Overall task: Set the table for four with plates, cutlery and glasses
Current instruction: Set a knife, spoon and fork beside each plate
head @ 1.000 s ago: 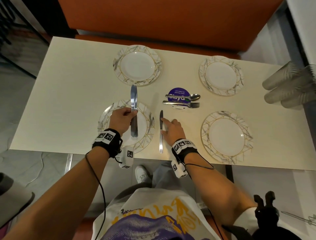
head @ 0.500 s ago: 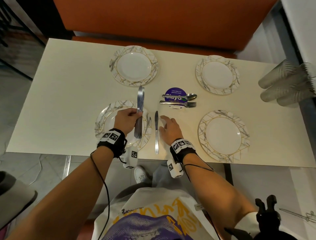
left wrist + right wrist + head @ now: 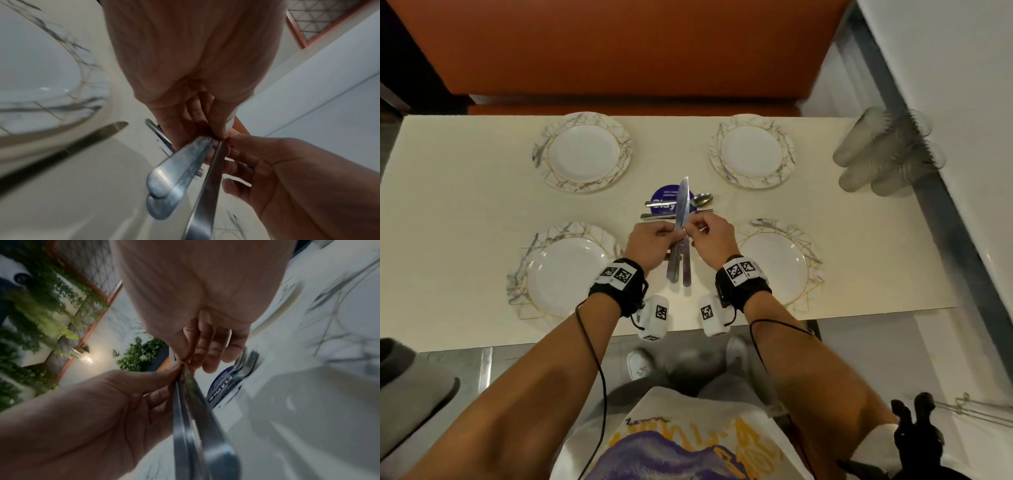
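Four white plates with gold and grey lines sit on the cream table: far left, far right, near left, near right. Between the near plates my left hand grips a bundle of knives, blades pointing away from me. My right hand pinches one knife of that bundle. Another knife lies on the table beside the near left plate. Clear glasses lie stacked at the table's right end.
A spoon and forks lie on a round blue sticker at the table's middle, just beyond my hands. An orange bench runs along the far side. The near table edge is just under my wrists.
My left hand carried the knives right, from over the near left plate to between the near plates. My right hand left the laid knife and rose to pinch one in the bundle.
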`<state>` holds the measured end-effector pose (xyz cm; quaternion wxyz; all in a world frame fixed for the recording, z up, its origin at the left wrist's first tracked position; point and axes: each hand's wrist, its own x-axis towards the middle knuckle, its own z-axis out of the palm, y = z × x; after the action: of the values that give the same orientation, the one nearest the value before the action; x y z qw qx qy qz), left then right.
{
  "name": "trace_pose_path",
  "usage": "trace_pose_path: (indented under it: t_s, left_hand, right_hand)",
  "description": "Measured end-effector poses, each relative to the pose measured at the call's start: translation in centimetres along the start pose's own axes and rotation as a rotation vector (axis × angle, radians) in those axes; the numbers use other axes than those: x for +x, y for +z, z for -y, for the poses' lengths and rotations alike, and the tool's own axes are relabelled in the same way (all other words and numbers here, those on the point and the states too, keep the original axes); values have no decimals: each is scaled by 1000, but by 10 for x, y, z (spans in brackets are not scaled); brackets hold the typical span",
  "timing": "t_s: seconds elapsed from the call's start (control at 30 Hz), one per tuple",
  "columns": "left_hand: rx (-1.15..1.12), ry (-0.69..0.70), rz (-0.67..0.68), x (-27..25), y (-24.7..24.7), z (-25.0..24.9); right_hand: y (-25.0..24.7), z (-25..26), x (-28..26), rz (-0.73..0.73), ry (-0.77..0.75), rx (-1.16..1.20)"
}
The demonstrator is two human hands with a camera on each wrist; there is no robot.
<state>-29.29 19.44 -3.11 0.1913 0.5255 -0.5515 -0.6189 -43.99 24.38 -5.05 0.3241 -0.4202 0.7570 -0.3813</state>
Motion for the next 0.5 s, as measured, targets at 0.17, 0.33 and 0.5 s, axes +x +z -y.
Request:
trace_pose_path:
  t_s: [0.17, 0.33, 0.5]
  left_hand:
    - [-30, -11, 49, 9, 76, -23]
    - [-75, -82, 34, 15, 150, -32]
    - [-105, -126, -24, 17, 194, -32]
  right_hand:
    - [-80, -38, 12, -20, 100, 102]
    - [-173, -95, 21, -79, 233, 123]
    - [-243, -163, 34, -87, 313, -122]
